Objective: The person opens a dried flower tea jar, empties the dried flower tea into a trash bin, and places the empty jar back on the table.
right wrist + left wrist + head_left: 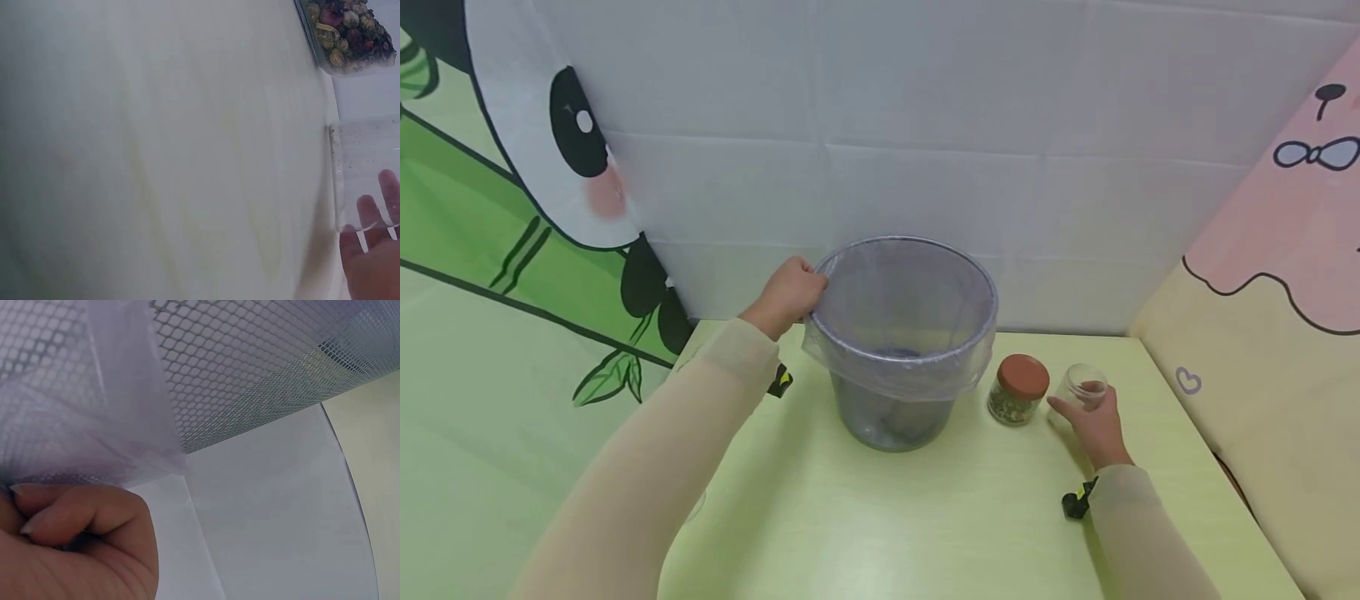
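Note:
My left hand (790, 293) grips the left rim of a grey mesh wastebasket (891, 425), its fingers curled at the edge of the thin plastic bag (917, 379) folded over the rim. In the left wrist view the bag hangs in loose folds beside the curled fingers. At the right, my right hand (1099, 425) holds a clear, lidless jar (1086, 377) around its side. The right wrist view shows fingertips (367, 209) against the jar's wall. Left of it stands a jar with a reddish-brown lid (1024, 377), filled with dried flower buds (351, 31).
Everything stands on a pale yellow-green table (880, 525). A white cloth backdrop (925, 125) hangs right behind the wastebasket, with printed cartoon fabric at the left and right. Small black devices (1077, 502) sit at both wrists.

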Motion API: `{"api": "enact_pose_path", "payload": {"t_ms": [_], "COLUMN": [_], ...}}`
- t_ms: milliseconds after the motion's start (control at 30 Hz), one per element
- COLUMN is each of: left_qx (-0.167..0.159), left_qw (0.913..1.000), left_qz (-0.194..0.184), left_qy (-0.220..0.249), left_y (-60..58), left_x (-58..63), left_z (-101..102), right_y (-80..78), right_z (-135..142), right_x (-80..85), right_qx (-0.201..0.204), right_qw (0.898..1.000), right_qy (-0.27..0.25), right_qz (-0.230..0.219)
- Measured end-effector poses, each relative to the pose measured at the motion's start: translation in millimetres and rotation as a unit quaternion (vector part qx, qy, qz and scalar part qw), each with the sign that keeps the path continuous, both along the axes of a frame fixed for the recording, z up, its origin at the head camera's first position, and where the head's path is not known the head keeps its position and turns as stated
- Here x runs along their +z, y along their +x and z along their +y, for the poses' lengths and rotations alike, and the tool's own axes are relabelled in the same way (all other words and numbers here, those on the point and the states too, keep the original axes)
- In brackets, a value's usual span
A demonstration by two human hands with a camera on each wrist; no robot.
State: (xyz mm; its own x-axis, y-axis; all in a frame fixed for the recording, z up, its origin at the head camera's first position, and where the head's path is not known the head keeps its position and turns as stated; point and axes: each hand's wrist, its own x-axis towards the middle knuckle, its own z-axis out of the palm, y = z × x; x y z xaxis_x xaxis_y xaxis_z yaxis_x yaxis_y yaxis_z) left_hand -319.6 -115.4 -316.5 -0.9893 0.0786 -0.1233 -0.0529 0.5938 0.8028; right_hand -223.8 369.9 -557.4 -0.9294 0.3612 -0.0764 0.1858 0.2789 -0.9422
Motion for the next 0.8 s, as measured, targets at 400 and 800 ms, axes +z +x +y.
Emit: {"api": "enact_pose_path", "payload": {"t_ms": [400,800], "left_qx": [-0.003,0.001], "left_qw": [1.0,1.0], "left_qz": [0.005,0.006], "left_qy": [0.005,-0.004], "left_y": [-0.6,-0.5], "left_x": [2.7,-1.4], "left_z": [0,1], "right_y": [-1.8,15.3], "right_z": [-2,1], "right_x": [3.8,28.4], "right_qx": [0.008,-0.007], "right_qw": [1.0,1.0], "right_qy": [0.008,0.002], "right_qz": [-0.005,0.023]}}
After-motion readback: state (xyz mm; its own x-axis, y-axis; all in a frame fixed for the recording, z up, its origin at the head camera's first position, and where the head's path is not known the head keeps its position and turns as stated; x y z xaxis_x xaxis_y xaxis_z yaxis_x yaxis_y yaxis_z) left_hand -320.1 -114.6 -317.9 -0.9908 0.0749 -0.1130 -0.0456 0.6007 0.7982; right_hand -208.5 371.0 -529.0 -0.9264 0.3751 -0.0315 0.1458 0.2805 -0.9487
